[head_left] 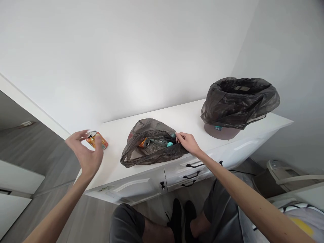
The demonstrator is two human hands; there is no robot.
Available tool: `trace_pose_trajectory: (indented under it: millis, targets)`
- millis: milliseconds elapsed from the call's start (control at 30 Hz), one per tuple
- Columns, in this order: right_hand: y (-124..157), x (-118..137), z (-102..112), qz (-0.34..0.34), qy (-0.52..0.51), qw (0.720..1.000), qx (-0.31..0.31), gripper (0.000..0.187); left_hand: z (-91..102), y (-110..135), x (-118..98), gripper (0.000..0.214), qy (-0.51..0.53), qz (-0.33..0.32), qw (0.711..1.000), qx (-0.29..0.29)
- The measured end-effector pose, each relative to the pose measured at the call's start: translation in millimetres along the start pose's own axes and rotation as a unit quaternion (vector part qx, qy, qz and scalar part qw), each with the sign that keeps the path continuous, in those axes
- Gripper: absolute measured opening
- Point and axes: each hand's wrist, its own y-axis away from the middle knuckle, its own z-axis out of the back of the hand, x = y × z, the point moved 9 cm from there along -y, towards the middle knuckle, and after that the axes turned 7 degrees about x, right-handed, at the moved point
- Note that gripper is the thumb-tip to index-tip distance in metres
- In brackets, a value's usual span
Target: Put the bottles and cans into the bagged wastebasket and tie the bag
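My left hand [87, 153] is at the left end of the white cabinet top, its thumb and fingers spread around an orange drink can [103, 143]. The can's opened top faces up, and the thumb hides part of its side; whether the skin touches it is hard to see. My right hand [187, 142] pinches the right rim of a dark, see-through garbage bag [162, 157] that lies with its mouth open. Inside the bag are another orange can [145, 142] and a clear plastic bottle [158, 144] with a turquoise cap.
A brownish trash bin [220, 132] lined with a dark bag [227, 108] stands on the right of the cabinet top [113, 172]. Behind is a white wall [126, 60]. Drawers with black handles [191, 175] face me. A grey appliance [280, 172] sits low at right.
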Motion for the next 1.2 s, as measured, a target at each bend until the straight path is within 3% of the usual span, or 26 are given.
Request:
trace_pose_trajectory:
  millis: [33, 67, 100, 167, 233, 300, 433, 567, 833, 900, 1000, 1100, 1200]
  targets:
    - [0.0, 0.0, 0.2, 0.002, 0.001, 1.000, 0.000, 0.053, -0.9, 1.8, -32.8, 0.028, 0.012, -0.049, 0.999, 0.008]
    - [0.3, 0.1, 0.6, 0.005, 0.002, 1.000, 0.000, 0.053, -10.3, 4.5, -63.9, 0.019, 0.030, -0.089, 0.994, 0.059]
    - [0.7, 0.1, 1.0, 0.006, 0.002, 1.000, 0.000, 0.053, -28.9, 9.9, -91.3, 0.018, 0.047, -0.114, 0.980, 0.154]
    - [1.9, 0.0, 1.7, 0.010, 0.002, 1.000, 0.001, 0.053, -68.5, 30.9, -132.3, 0.027, 0.069, -0.144, 0.928, 0.338]
    - [3.1, -0.4, 2.2, 0.015, 0.000, 1.000, 0.002, 0.052, -101.6, 55.8, -152.0, 0.034, 0.066, -0.174, 0.868, 0.461]
    - [3.6, -1.1, 2.5, 0.018, -0.002, 1.000, 0.002, 0.052, -125.3, 71.1, -151.4, 0.035, 0.017, -0.219, 0.836, 0.503]
    - [2.8, -2.1, 3.3, 0.021, -0.004, 1.000, 0.001, 0.053, -154.2, 73.7, -118.4, 0.043, -0.157, -0.295, 0.810, 0.482]
    - [3.3, 0.7, 4.8, 0.016, 0.001, 1.000, 0.007, 0.055, -166.5, 62.4, -91.6, 0.062, -0.269, -0.301, 0.775, 0.487]
    - [4.6, 6.7, 8.4, 0.015, 0.008, 1.000, 0.005, 0.053, -188.5, 58.6, -72.4, 0.069, -0.385, -0.316, 0.712, 0.494]
    - [4.0, 7.1, 8.6, 0.015, 0.008, 1.000, 0.003, 0.052, -189.3, 58.7, -72.0, 0.067, -0.367, -0.312, 0.723, 0.495]
    - [4.3, 8.8, 8.4, 0.015, 0.011, 1.000, 0.001, 0.052, -180.7, 55.3, -77.4, 0.062, -0.288, -0.295, 0.770, 0.486]
    - [5.8, 10.3, 8.4, 0.009, 0.011, 1.000, -0.001, 0.052, -163.4, 50.1, -84.8, 0.058, -0.206, -0.262, 0.818, 0.468]
    - [7.6, 11.7, 8.6, -0.001, 0.003, 1.000, -0.006, 0.052, -138.1, 40.2, -92.6, 0.061, -0.101, -0.186, 0.880, 0.424]
